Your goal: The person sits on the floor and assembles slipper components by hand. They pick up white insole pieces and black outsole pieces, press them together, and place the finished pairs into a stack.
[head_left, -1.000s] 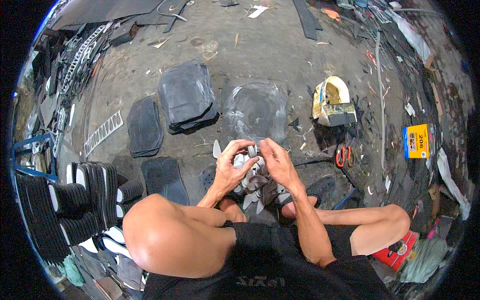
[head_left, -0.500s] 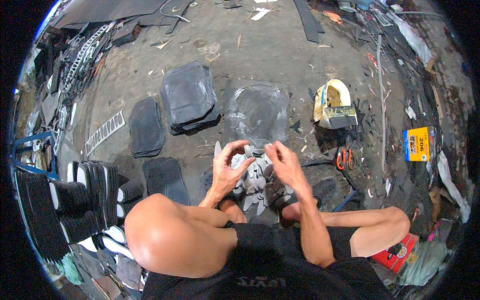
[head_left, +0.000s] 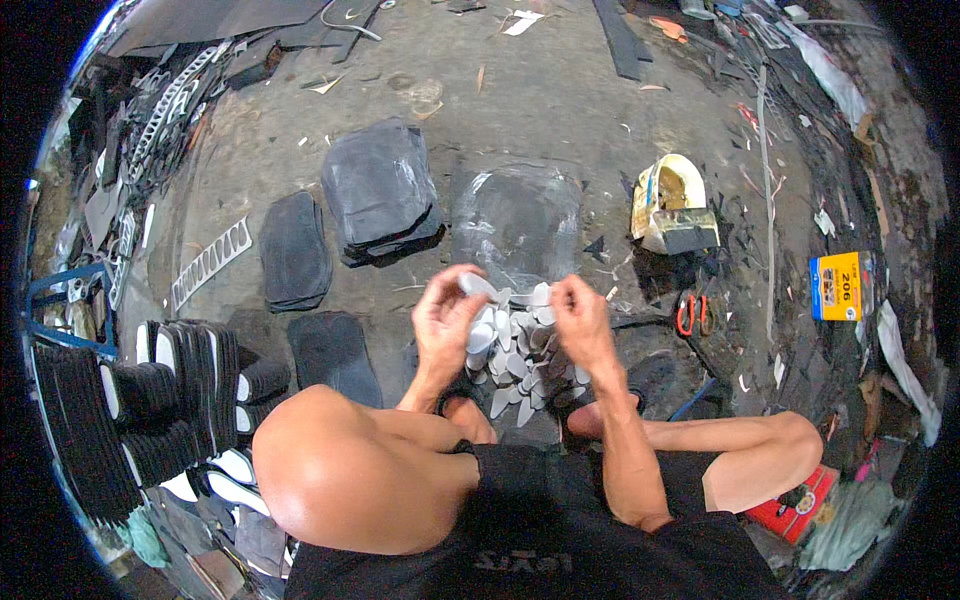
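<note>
My left hand point(head_left: 446, 322) is closed round a few thin, white-grey oval pieces point(head_left: 477, 286), held between thumb and fingers. To its right, my right hand point(head_left: 586, 318) is pinched, with a pale flat piece point(head_left: 541, 296) at its fingertips. Both hands hover above a heap of loose white-grey oval and pointed pieces point(head_left: 514, 365) lying between my feet. Just beyond the hands is a dark flat slab point(head_left: 520, 215) smeared with white.
Left of the slab lie stacked black sheets point(head_left: 378, 185) and sole-shaped black pieces point(head_left: 295, 250). Packed black-and-white soles point(head_left: 185, 385) stand at far left. On the right are a cut-open tub point(head_left: 672, 205), orange-handled scissors point(head_left: 686, 315) and a yellow-blue box point(head_left: 838, 287).
My left hand has turned, so the oval pieces in it now show their flat faces. My right hand has moved slightly right, away from the left one.
</note>
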### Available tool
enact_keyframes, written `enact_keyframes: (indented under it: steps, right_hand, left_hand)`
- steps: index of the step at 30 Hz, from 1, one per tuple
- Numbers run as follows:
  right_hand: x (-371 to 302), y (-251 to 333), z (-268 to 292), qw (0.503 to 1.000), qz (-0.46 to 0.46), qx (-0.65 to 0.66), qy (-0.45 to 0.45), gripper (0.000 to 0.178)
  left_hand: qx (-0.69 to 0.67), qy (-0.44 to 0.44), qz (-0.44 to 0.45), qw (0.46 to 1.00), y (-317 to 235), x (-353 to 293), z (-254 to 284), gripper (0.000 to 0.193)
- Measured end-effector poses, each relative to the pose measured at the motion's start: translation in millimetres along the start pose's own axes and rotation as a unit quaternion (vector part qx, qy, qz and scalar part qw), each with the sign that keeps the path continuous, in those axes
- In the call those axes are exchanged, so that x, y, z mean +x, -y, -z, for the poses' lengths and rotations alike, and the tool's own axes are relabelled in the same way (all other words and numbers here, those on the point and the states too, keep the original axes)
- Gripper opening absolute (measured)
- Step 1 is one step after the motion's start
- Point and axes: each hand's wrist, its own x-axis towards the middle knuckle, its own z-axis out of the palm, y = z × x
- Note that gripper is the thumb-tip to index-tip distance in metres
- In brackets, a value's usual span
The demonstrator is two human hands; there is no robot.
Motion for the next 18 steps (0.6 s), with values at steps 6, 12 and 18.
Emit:
enact_keyframes:
  steps: [6,12,18]
  right_hand:
    - [-7.4,-18.9,12.8,0.99,0.088,-0.081,0.069,0.014]
    - [-8.6,-20.8,-1.5,0.966,0.075,-0.199,0.144,0.022]
    - [-6.3,-12.8,-1.0,0.971,0.055,-0.203,0.112,0.03]
  left_hand:
    - [-0.194,-0.063,0.151,0.967,13.6,7.6,7.3,0.037]
    - [-0.174,-0.052,0.167,0.969,9.1,8.7,7.0,0.042]
    - [-0.003,0.027,0.047,0.999,-3.2,4.7,-1.6,0.051]
